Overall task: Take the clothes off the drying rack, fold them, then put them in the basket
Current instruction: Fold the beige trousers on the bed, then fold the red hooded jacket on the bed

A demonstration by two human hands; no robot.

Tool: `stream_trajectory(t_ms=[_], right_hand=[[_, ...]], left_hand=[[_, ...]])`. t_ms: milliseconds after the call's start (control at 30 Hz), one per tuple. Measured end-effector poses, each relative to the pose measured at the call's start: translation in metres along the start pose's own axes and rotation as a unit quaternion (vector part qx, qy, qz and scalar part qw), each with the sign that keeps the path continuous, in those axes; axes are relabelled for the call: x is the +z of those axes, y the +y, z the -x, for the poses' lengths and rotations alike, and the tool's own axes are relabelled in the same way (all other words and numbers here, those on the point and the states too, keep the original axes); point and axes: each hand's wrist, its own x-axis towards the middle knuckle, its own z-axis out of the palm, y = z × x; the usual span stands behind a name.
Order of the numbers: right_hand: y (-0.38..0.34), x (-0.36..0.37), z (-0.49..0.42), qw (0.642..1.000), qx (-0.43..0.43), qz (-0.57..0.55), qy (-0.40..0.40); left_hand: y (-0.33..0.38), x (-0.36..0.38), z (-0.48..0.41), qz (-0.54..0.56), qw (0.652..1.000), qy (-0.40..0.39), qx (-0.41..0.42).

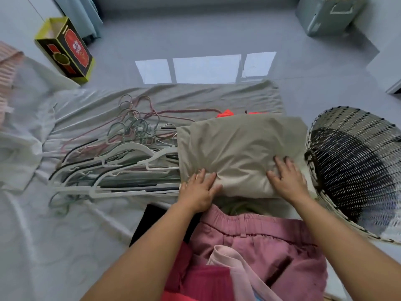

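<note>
Beige is the piece in hand: the beige garment [238,148] lies folded thick straight ahead of me, and I am pressing its near edge down, left hand [198,190] flat with the fingers straight, right hand [286,179] flat with the fingers spread, neither one gripping. I judge the folding of this one nearly done, with the move into the basket [358,170] left; it sits tilted just beside the garment at 3 o'clock, and I make out no clothes in its dark inside. The heap of bare hangers [119,159] at 9 o'clock tells me much is already off the rack, which is out of view. At 6 o'clock pink trousers [260,235], a pale pink piece [234,263] and a red piece [206,283] look unfolded, so a good deal remains. An orange garment [225,114] peeks out past the beige one at 12 o'clock. All of it lies on a grey sheet [195,98] and white bedding [65,235]; bed or mat, I cannot tell. Beyond, at 12 o'clock, a glossy grey floor [195,40] mirrors a window, with a yellow and black box [65,48] at 10 o'clock and a grey-green carton [325,16] at 1 o'clock
</note>
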Motion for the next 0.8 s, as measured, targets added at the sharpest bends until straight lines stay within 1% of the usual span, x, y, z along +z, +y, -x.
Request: stream_trajectory(t_ms=[33, 67, 100, 133, 200, 233, 267, 300, 367, 433, 500, 533, 567, 600, 633, 667, 733, 767, 800], right_hand=[[-0.001, -0.001, -0.001, 1.000, 0.001, 0.008, -0.002], [-0.002, -0.002, -0.001, 1.000, 0.005, 0.011, -0.006], [-0.003, -0.004, -0.002, 1.000, 0.008, 0.006, -0.004], [-0.006, -0.008, 0.002, 1.000, 0.009, -0.009, 0.000], [-0.016, -0.015, 0.021, 0.996, -0.013, -0.071, 0.044], [-0.022, -0.017, 0.036, 0.991, -0.027, -0.113, 0.064], [-0.029, -0.019, 0.053, 0.984, -0.040, -0.153, 0.078], [-0.035, -0.018, 0.072, 0.976, -0.057, -0.193, 0.078], [-0.050, -0.015, 0.111, 0.952, -0.076, -0.291, 0.054], [-0.064, -0.012, 0.149, 0.930, -0.089, -0.355, 0.031], [-0.075, -0.012, 0.181, 0.924, -0.107, -0.367, 0.004], [-0.082, -0.015, 0.197, 0.924, -0.113, -0.365, -0.016], [-0.088, -0.020, 0.212, 0.924, -0.122, -0.359, -0.040], [-0.094, -0.026, 0.226, 0.926, -0.137, -0.346, -0.062], [-0.097, -0.031, 0.240, 0.929, -0.159, -0.323, -0.088], [-0.097, -0.035, 0.250, 0.933, -0.181, -0.285, -0.123], [-0.090, -0.033, 0.271, 0.949, -0.204, -0.147, -0.190], [-0.084, -0.030, 0.282, 0.957, -0.193, -0.077, -0.200], [-0.079, -0.027, 0.292, 0.965, -0.173, -0.042, -0.192]], left_hand=[[-0.005, -0.002, -0.001, 0.010, 1.000, -0.012, 0.008], [-0.008, -0.007, 0.000, 0.042, 0.999, -0.008, 0.026], [-0.012, -0.013, 0.002, 0.101, 0.994, 0.019, 0.042], [-0.018, -0.020, 0.007, 0.179, 0.981, 0.059, 0.046], [-0.035, -0.036, 0.028, 0.328, 0.931, 0.160, 0.020], [-0.045, -0.041, 0.045, 0.383, 0.906, 0.182, -0.005], [-0.055, -0.043, 0.065, 0.419, 0.891, 0.175, -0.030], [-0.067, -0.040, 0.089, 0.430, 0.891, 0.138, -0.050], [-0.088, -0.026, 0.136, 0.415, 0.906, 0.056, -0.070], [-0.103, -0.010, 0.181, 0.413, 0.906, 0.038, -0.086], [-0.115, 0.006, 0.214, 0.399, 0.910, 0.038, -0.105], [-0.124, 0.014, 0.225, 0.363, 0.926, 0.039, -0.102], [-0.135, 0.023, 0.234, 0.299, 0.949, 0.028, -0.094], [-0.144, 0.026, 0.241, 0.254, 0.963, -0.002, -0.090], [-0.152, 0.029, 0.247, 0.232, 0.968, -0.021, -0.091], [-0.159, 0.030, 0.251, 0.238, 0.967, -0.031, -0.080], [-0.167, 0.020, 0.262, 0.246, 0.967, -0.014, -0.066], [-0.166, 0.009, 0.270, 0.248, 0.967, 0.000, -0.059], [-0.167, -0.003, 0.279, 0.255, 0.965, 0.018, -0.057]])
